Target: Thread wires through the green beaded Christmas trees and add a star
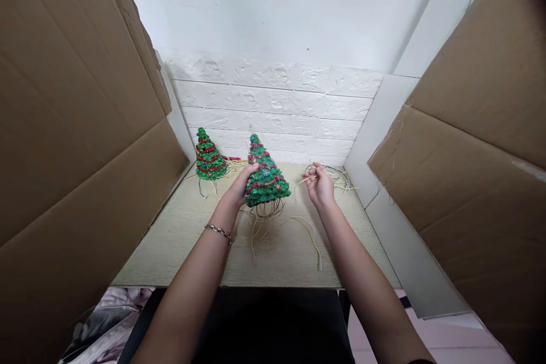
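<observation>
My left hand (pixel 241 185) is wrapped round the left side of a small green Christmas tree (pixel 267 176) with red garland and little ornaments. The tree is held above the table, tilted a little, and thin wires (pixel 268 209) hang in loops under its base. To the right of it, my right hand (pixel 319 186) is raised with fingers curled in a pinch. A pale thin wire (pixel 305 179) runs out from those fingertips toward the tree.
A second decorated tree (pixel 209 156) stands at the back left. Beside it lies a bundle of yellowish wires (pixel 236 168); another wire coil (pixel 343 179) is at the back right. Loose wires (pixel 313 236) lie in front. Cardboard panels (pixel 85 125) flank the table (pixel 179 244).
</observation>
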Available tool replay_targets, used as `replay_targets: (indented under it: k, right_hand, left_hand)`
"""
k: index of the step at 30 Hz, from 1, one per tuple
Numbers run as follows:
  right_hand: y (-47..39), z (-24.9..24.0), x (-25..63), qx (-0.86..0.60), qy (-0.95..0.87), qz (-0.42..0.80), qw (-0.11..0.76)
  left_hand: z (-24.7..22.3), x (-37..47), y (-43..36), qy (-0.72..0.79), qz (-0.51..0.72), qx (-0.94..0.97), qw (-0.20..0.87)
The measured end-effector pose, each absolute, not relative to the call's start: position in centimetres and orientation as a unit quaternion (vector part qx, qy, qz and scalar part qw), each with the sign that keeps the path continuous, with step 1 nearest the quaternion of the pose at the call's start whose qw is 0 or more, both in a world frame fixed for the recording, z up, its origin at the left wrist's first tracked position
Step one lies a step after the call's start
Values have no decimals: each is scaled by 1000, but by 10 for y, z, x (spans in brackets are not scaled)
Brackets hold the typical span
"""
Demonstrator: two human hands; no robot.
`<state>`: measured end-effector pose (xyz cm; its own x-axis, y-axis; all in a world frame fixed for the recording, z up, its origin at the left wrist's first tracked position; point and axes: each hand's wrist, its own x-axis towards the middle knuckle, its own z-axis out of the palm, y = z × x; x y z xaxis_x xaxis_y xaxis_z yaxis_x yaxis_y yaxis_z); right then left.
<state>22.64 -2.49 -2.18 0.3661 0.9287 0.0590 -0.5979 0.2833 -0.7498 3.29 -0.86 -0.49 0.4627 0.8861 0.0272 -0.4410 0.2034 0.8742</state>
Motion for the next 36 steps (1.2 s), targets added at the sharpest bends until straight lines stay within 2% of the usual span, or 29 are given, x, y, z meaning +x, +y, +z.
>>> replay_targets:
  k: [4,8,12,17,21,25,31,36]
  right_hand:
    - [-29,-17,230,-361,-256,503,742]
    - [-37,-8,222,-384,-237,570,686]
    - [-39,-8,215,-406,-288,580,645]
    - [-36,-16,215,-416,-363,508,661]
    - [-35,-16,217,-424,-388,467,672]
    - [-36,-14,214,-453,-408,383,694]
    - [-51,-13,197,-441,-530,89,719]
    - [-60,-2,183,-400,-573,-32,715]
  left_hand:
    - [4,31,-8,241,580,377,680]
    - [9,29,-4,205,705,324,597]
    - [7,24,2,201,750,324,541]
    - [1,19,9,238,780,347,464]
    - [0,20,8,231,801,312,456]
    - [0,23,7,209,807,322,449]
    - [-4,24,10,205,801,318,464]
    - [-5,24,10,206,804,320,457]
